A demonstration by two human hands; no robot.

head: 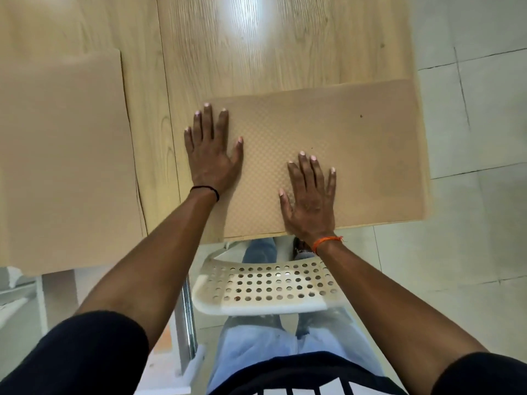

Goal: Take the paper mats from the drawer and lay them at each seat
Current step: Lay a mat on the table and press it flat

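Looks like the laying-down step for this seat: the paper mat (328,155) sits flat at the table (256,52) edge above the chair (265,286), another mat (62,155) already to the left. Both hands, left hand (212,155) and right hand (309,201), rest palm-down on it, fingers spread, gripping nothing. Next is probably just lifting off without dragging it.

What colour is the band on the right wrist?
Orange band, seen in the head view.
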